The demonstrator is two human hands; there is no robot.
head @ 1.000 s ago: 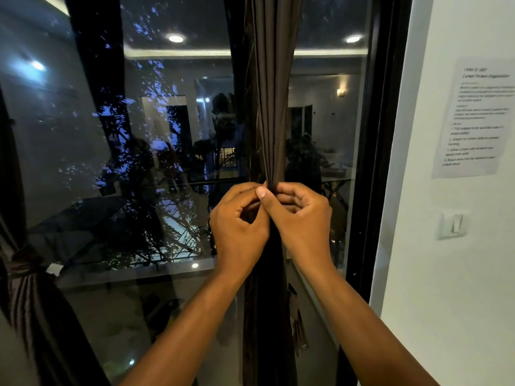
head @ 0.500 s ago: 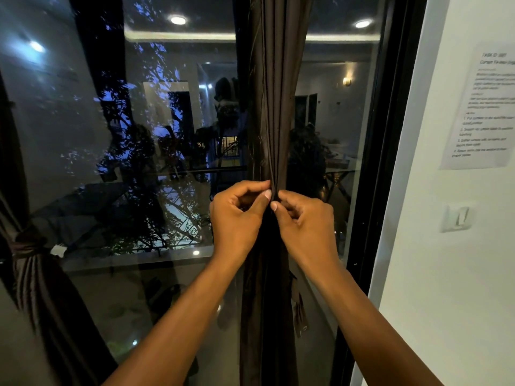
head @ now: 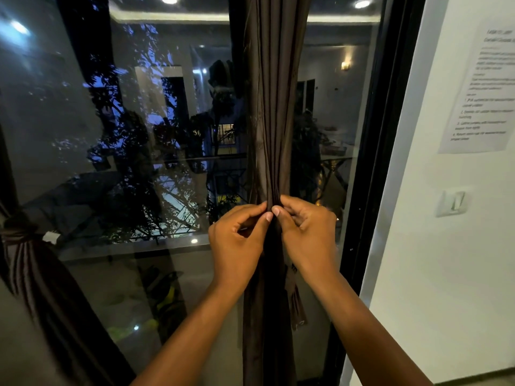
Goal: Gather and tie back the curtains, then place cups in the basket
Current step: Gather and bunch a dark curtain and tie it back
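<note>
Both hands, left hand (head: pixel 235 243) and right hand (head: pixel 308 235), pinch the gathered dark brown fabric curtain (head: pixel 274 121) at the window's right side, apparently fastening its tie. The left-edge dark brown curtain (head: pixel 26 263) already looks tied; cups and basket are out of view, so that step is likely still to come.

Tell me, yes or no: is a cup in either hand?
No: the left hand and right hand both pinch the gathered curtain.

Two hands (head: pixel 237 243) (head: pixel 309 235), two curtains (head: pixel 276 107) (head: pixel 41 288), one switch (head: pixel 452 203), one sheet (head: pixel 485 90)
</note>
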